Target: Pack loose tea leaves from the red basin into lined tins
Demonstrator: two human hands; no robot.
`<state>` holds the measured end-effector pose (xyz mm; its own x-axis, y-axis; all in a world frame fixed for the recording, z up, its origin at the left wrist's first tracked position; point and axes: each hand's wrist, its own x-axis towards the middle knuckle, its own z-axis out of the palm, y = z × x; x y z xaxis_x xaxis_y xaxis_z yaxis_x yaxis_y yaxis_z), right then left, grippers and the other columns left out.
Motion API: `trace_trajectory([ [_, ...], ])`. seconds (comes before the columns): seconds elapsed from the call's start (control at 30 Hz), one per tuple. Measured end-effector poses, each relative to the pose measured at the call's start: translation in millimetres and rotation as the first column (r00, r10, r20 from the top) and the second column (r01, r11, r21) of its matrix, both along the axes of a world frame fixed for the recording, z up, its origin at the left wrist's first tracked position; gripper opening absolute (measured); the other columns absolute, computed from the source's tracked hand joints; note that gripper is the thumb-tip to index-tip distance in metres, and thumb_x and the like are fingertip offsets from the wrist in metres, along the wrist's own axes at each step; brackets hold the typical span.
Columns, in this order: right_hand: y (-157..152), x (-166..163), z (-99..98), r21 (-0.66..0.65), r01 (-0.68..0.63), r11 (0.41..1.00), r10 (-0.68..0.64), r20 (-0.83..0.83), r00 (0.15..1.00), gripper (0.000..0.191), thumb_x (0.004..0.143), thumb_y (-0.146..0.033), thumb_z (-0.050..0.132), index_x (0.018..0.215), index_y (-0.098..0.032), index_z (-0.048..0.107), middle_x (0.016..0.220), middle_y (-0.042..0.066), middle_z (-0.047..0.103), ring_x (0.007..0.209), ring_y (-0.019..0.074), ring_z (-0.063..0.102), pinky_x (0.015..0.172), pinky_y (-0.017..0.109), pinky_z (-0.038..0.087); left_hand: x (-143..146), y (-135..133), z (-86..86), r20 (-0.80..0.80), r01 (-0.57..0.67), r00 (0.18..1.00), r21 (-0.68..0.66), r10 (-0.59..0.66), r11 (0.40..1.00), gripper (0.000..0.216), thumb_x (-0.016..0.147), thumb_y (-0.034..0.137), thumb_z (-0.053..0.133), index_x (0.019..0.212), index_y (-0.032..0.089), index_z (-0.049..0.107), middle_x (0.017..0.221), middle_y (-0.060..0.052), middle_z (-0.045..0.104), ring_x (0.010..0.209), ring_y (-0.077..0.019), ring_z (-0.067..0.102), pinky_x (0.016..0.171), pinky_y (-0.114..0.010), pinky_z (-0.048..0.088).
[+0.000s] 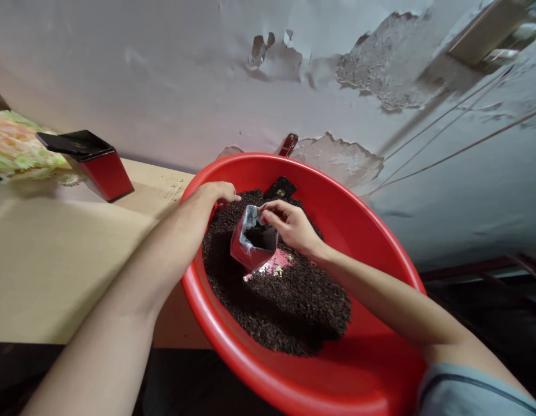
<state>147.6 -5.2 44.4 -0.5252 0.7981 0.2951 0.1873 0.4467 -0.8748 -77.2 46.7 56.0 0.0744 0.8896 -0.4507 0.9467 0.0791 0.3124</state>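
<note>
Big red basin point(372, 323) tilted on the edge of a wooden table point(55, 260), heaped with dark loose granules point(289, 306). A black scoop point(280, 188) with a red handle lies half buried just beyond the hands, against the far wall of the basin. Further left of the grip on the table: 1 red box point(103, 173) with a black lid, and a floral cloth point(16, 150) past it. Peeling grey wall point(163, 69) behind, 3 thin wires running across it to the right.

Between the 2 hands sits a small red pouch point(250, 245), silver inside, mouth open and tilted up, dark granules visible in it, its base pressed into the heap. Right hand point(289, 222) pinches the pouch's upper edge with fingertips closed on it. Left hand point(218, 193) is just left of the pouch, fingers curled down into the granules near the basin rim; cannot tell whether it grips anything.
</note>
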Motion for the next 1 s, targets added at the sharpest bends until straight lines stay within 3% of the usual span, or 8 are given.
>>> trace_trajectory([
  [0.17, 14.7, 2.5, 5.6, 0.299, -0.231, 0.926, 0.124, 0.338, 0.933, 0.019, 0.085, -0.042, 0.072, 0.093, -0.029, 0.082, 0.084, 0.003, 0.072, 0.073, 0.0185, 0.061, 0.077, 0.033, 0.048, 0.1, -3.4, 1.1, 0.021, -0.010, 1.000, -0.040, 0.011, 0.999, 0.045, 0.102, 0.044, 0.047, 0.127, 0.012, 0.067, 0.115, -0.016, 0.077, 0.091, -0.0217, 0.072, 0.080, -0.029, 0.055],
  [0.37, 35.5, -1.4, 14.8, 0.460, -0.137, 0.877, -0.080, 0.422, 0.903, 0.047, 0.086, -0.054, 0.072, 0.127, -0.033, 0.072, 0.076, 0.000, 0.069, 0.075, 0.0212, 0.062, 0.089, 0.037, 0.050, -0.1, -3.9, 0.7, 0.037, -0.006, 0.999, -0.058, 0.009, 0.998, 0.043, 0.102, 0.040, 0.048, 0.127, 0.012, 0.067, 0.117, -0.015, 0.076, 0.093, -0.0208, 0.072, 0.081, -0.027, 0.056],
  [0.47, 57.6, 13.4, 7.1, 0.557, 0.008, 0.831, -0.203, 0.290, 0.935, 0.047, 0.096, -0.056, 0.056, 0.134, -0.030, 0.065, 0.100, 0.006, 0.069, 0.097, 0.0253, 0.062, 0.100, 0.043, 0.049, -1.2, -1.1, -2.4, 0.060, -0.005, 0.998, -0.061, 0.009, 0.998, 0.041, 0.102, 0.039, 0.048, 0.126, 0.013, 0.068, 0.109, -0.014, 0.077, 0.090, -0.0210, 0.073, 0.081, -0.029, 0.057],
  [0.57, 73.9, 47.7, -29.8, 0.565, 0.186, 0.804, -0.411, 0.303, 0.860, 0.055, 0.095, -0.054, 0.053, 0.139, -0.022, 0.058, 0.132, 0.016, 0.058, 0.125, 0.0321, 0.053, 0.111, 0.051, 0.042, -0.8, 0.3, -4.5, 0.100, -0.007, 0.995, -0.049, 0.012, 0.999, 0.039, 0.102, 0.039, 0.047, 0.126, 0.014, 0.067, 0.106, -0.013, 0.078, 0.087, -0.0205, 0.072, 0.078, -0.029, 0.057],
  [0.67, 70.7, 95.6, -86.8, 0.341, 0.396, 0.853, -0.522, 0.559, 0.644, 0.080, 0.082, -0.063, 0.066, 0.147, -0.018, 0.048, 0.158, 0.022, 0.037, 0.145, 0.0433, 0.035, 0.117, 0.066, 0.029, 3.4, -1.0, -2.1, 0.105, 0.005, 0.994, -0.044, 0.000, 0.999, 0.037, 0.102, 0.039, 0.048, 0.123, 0.015, 0.068, 0.110, -0.013, 0.077, 0.086, -0.0202, 0.072, 0.075, -0.027, 0.057],
  [0.73, 61.8, 124.3, -122.7, 0.159, 0.624, 0.765, -0.576, 0.603, 0.552, 0.100, 0.074, -0.070, 0.072, 0.152, -0.017, 0.040, 0.167, 0.024, 0.020, 0.153, 0.0496, 0.016, 0.120, 0.073, 0.009, 7.8, -1.3, 0.8, 0.091, 0.029, 0.996, -0.060, -0.024, 0.998, 0.035, 0.100, 0.038, 0.053, 0.121, 0.015, 0.070, 0.110, -0.013, 0.077, 0.085, -0.0204, 0.073, 0.071, -0.025, 0.055],
  [0.87, 55.2, 144.2, -164.5, 0.034, 0.743, 0.668, -0.643, 0.530, 0.554, 0.104, 0.079, -0.071, 0.063, 0.156, -0.008, 0.031, 0.168, 0.029, 0.015, 0.157, 0.0433, 0.011, 0.127, 0.059, 0.009, 13.0, 3.9, 2.6, 0.105, 0.105, 0.990, -0.070, -0.098, 0.992, 0.038, 0.099, 0.040, 0.053, 0.128, 0.020, 0.068, 0.116, -0.010, 0.076, 0.087, -0.0195, 0.073, 0.067, -0.023, 0.052],
  [1.0, 73.5, 119.8, -174.4, 0.049, 0.772, 0.634, -0.705, 0.447, 0.550, 0.086, 0.092, -0.059, 0.044, 0.158, -0.006, 0.027, 0.166, 0.024, 0.026, 0.157, 0.0307, 0.021, 0.128, 0.046, 0.016, 12.1, 8.5, 3.3, 0.059, 0.133, 0.990, -0.062, -0.129, 0.989, 0.042, 0.102, 0.043, 0.046, 0.129, 0.019, 0.067, 0.116, -0.010, 0.076, 0.091, -0.0197, 0.073, 0.068, -0.023, 0.051],
])
